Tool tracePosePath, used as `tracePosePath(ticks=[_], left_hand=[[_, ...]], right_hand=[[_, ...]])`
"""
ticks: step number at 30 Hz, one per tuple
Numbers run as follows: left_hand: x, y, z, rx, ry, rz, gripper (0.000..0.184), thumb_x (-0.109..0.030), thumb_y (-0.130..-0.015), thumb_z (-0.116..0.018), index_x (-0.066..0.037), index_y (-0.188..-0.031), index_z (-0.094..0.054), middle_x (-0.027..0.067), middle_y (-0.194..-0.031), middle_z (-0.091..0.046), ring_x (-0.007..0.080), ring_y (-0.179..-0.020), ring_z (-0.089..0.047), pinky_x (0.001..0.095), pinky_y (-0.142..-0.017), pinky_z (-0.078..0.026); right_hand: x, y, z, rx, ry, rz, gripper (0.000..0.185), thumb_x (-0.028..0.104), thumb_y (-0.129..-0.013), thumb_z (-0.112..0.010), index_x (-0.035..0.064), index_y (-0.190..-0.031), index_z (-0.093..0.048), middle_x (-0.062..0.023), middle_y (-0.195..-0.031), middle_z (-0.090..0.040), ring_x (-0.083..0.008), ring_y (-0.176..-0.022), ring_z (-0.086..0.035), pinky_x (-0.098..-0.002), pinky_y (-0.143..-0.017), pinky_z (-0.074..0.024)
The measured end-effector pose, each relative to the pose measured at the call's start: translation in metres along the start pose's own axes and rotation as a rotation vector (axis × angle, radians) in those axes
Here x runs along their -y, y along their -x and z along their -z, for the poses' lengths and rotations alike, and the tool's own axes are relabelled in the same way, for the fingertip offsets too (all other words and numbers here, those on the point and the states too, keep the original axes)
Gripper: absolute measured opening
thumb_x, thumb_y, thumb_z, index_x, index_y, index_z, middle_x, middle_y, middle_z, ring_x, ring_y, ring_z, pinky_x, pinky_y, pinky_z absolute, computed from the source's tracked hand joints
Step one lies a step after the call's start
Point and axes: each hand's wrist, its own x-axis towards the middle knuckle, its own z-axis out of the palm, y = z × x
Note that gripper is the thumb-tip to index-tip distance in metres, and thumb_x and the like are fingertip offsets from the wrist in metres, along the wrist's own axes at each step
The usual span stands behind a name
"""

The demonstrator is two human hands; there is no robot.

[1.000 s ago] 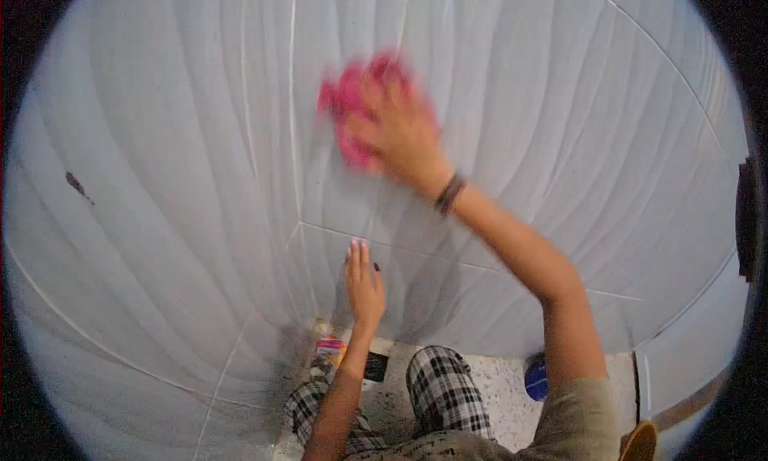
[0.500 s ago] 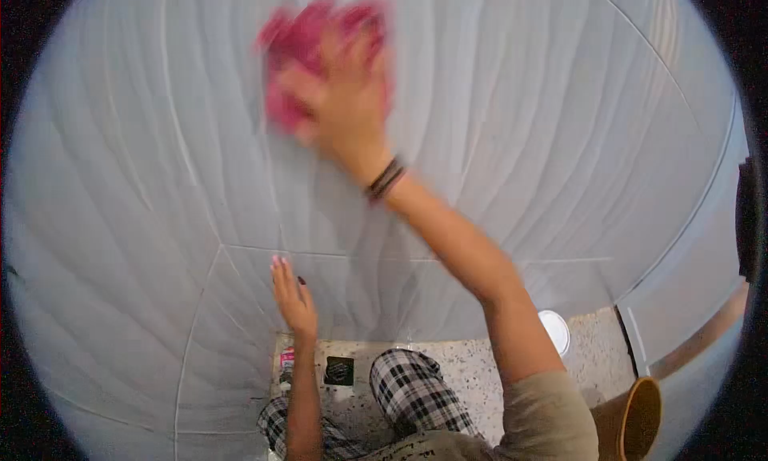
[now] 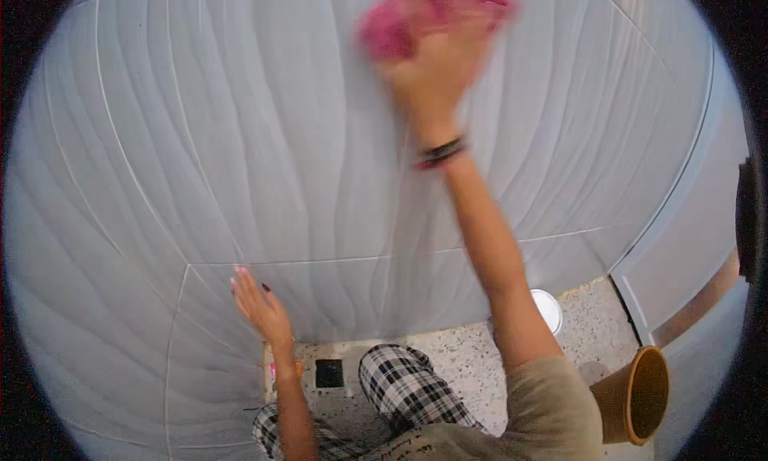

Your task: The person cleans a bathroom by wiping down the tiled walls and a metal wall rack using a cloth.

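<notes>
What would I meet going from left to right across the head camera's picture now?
Left hand → black square in the floor → pink cloth → white disc → brown bucket.

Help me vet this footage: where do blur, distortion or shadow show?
Head view: right hand and pink cloth look motion-blurred, the left hand crisper; head view: wall seams bow, corners black; head view: a soft shadow falls on the wall.
</notes>
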Motion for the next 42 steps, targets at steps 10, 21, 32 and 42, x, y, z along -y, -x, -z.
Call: tracePosePath(ticks=[10, 21, 32, 42], left_hand=[[-0.02, 0.026, -0.004, -0.021, 0.098, -0.038, 0.055, -0.009, -0.083, -0.041, -0.009, -0.136, -0.028, 0.0083, -0.142, -0.026, 0.0307, -0.132, -0.018, 0.0441, -0.106, -0.014], [-0.06, 0.005, -0.024, -0.018, 0.207, -0.289, 0.053, -0.006, -0.08, -0.041, -0.009, -0.133, -0.036, 0.0077, -0.141, -0.028, 0.0282, -0.131, -0.021, 0.0482, -0.105, -0.014], [-0.054, -0.01, 0.021, -0.018, 0.197, -0.049, 0.048, -0.008, -0.086, -0.04, -0.011, -0.133, -0.036, 0.011, -0.139, -0.03, 0.0271, -0.13, -0.025, 0.0451, -0.105, -0.017], [0.052, -0.039, 0.05, -0.284, 0.547, 0.389, 0.035, -0.016, -0.091, -0.035, 0.001, -0.117, -0.05, 0.017, -0.111, -0.056, 0.0296, -0.103, -0.053, 0.0353, -0.088, -0.04]], right_hand=[[-0.069, 0.063, 0.106, 0.228, 0.068, 0.232, 0.042, 0.042, -0.066, -0.066, 0.0257, -0.104, -0.059, -0.0203, -0.137, -0.026, -0.0476, -0.127, -0.016, -0.0577, -0.101, -0.0162], [0.057, 0.054, 0.037, 0.413, -0.255, 0.8, 0.035, 0.041, -0.061, -0.067, 0.0286, -0.094, -0.062, -0.0112, -0.131, -0.038, -0.0382, -0.124, -0.03, -0.0539, -0.1, -0.0239], [-0.049, -0.161, 0.02, -0.187, 0.155, 0.15, 0.041, 0.028, -0.069, -0.065, 0.0136, -0.107, -0.058, -0.0159, -0.124, -0.043, -0.0371, -0.117, -0.035, -0.0503, -0.095, -0.0281], [0.151, 0.261, 0.017, 0.767, -0.122, 1.068, 0.054, 0.047, -0.075, -0.049, 0.0259, -0.123, -0.038, -0.0114, -0.143, -0.021, -0.0342, -0.129, -0.023, -0.0507, -0.104, -0.0187]])
